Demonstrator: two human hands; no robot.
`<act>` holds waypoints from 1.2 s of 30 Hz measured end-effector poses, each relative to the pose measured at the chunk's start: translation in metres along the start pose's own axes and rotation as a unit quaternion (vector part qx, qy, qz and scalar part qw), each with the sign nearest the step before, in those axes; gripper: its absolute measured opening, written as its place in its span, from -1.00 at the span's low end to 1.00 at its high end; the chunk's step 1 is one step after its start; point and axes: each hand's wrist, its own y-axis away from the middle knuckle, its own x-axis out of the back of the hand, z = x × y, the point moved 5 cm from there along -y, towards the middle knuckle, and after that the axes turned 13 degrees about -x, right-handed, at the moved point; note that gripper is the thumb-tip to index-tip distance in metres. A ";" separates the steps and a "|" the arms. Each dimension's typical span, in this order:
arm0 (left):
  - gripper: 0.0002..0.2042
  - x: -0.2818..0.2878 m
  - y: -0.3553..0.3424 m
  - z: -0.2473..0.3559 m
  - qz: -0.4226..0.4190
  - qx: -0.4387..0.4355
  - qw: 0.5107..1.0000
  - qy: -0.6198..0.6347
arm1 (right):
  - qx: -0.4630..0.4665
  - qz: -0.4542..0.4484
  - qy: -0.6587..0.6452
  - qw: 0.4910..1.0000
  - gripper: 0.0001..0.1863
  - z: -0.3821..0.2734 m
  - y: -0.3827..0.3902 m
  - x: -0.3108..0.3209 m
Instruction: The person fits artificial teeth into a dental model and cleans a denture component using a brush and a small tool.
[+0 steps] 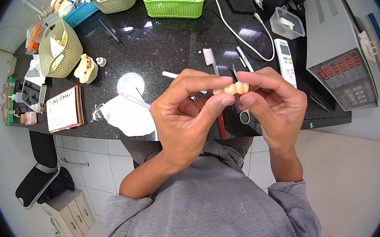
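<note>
Between my two hands, above the near edge of the dark bench, is a dental bridge (230,89), a short row of joined cream-coloured teeth. Thumb and forefinger of my left hand (184,107) pinch its left end. Its right end sits between the thumb and forefinger of my right hand (276,103). Below and behind the hands lie a toothbrush (210,57) with pale bristles, a slim silver tool (245,58) and scissors (244,117), partly covered by my fingers. White tissue (128,117) is spread left of my left hand.
A notebook (64,109), a dental model (87,69) and a woven basket (60,48) stand at the left. The back holds a green basket (175,9). To the right are a white cable (237,34), a remote control (285,61), a clear box (287,22) and a grey machine (336,49).
</note>
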 end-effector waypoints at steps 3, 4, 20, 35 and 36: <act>-0.81 0.000 -0.001 0.003 -0.015 -0.018 0.999 -0.027 | 0.010 0.004 0.008 1.000 -0.72 0.000 -0.001 -0.001; -0.81 0.001 -0.002 0.004 -0.022 -0.027 0.999 -0.042 | 0.016 0.004 0.011 1.000 -0.72 0.001 -0.001 -0.001; -0.85 0.022 -0.001 -0.005 -0.080 0.154 0.979 -0.106 | 0.003 -0.004 0.216 0.976 -0.83 0.005 -0.020 -0.009; -0.78 0.094 -0.019 0.018 0.072 0.137 0.988 0.020 | 0.036 -0.029 0.334 0.941 -0.79 -0.024 -0.085 -0.041; -0.78 0.099 -0.020 0.020 0.075 0.126 0.989 0.015 | 0.045 -0.042 0.335 0.940 -0.80 -0.024 -0.087 -0.047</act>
